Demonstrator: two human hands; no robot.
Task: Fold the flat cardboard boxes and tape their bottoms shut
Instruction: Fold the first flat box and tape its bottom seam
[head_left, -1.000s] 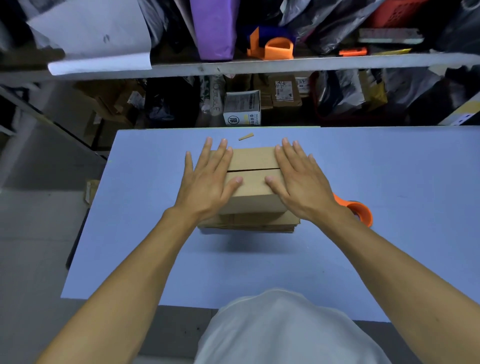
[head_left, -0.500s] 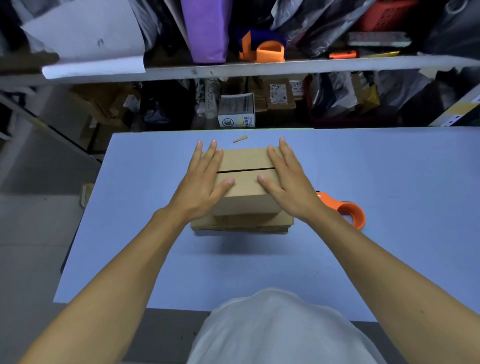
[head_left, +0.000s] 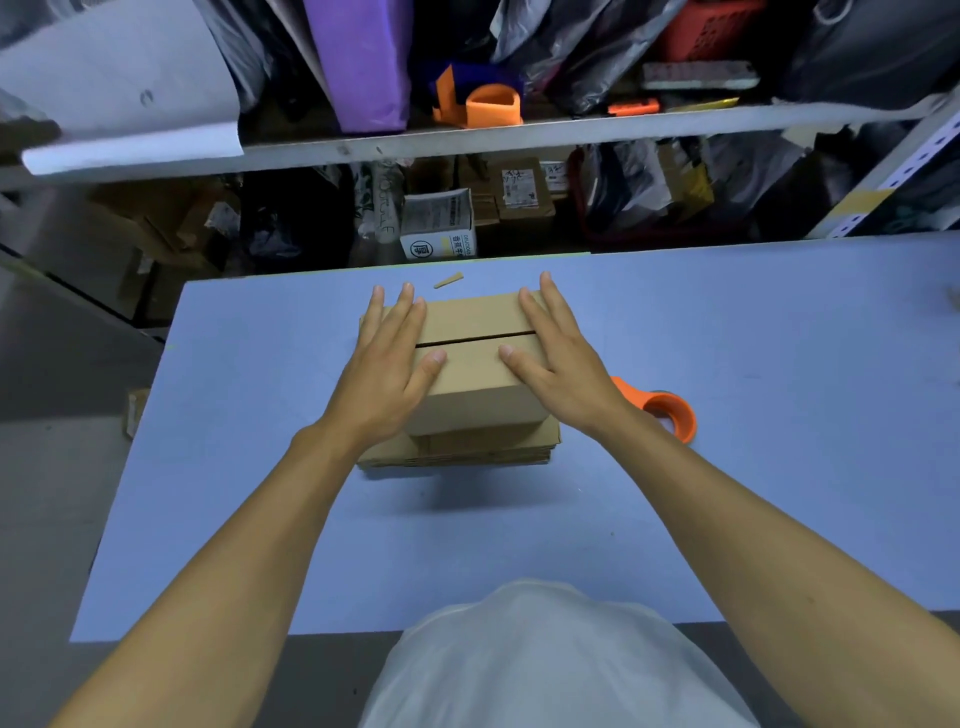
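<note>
A folded brown cardboard box (head_left: 475, 358) stands on a low stack of flat cardboard boxes (head_left: 467, 452) in the middle of the blue table (head_left: 753, 415). Its two top flaps meet at a dark seam running left to right. My left hand (head_left: 387, 364) presses flat on the left side of the flaps, fingers straight. On the right side my right hand (head_left: 558, 358) presses flat in the same way. An orange tape dispenser (head_left: 662, 410) lies on the table just right of my right wrist, partly hidden by it.
A small cardboard scrap (head_left: 448, 281) lies behind the box. Past the table's far edge stand shelves (head_left: 519, 132) crammed with bags, parcels, a white carton (head_left: 439, 228) and a second orange dispenser (head_left: 488, 104). Bare table surface extends to the right and in front of the stack.
Both hands stay pressed on the box flaps with only slight shifts of the fingers. The view has drifted a little; the box and stack have not moved.
</note>
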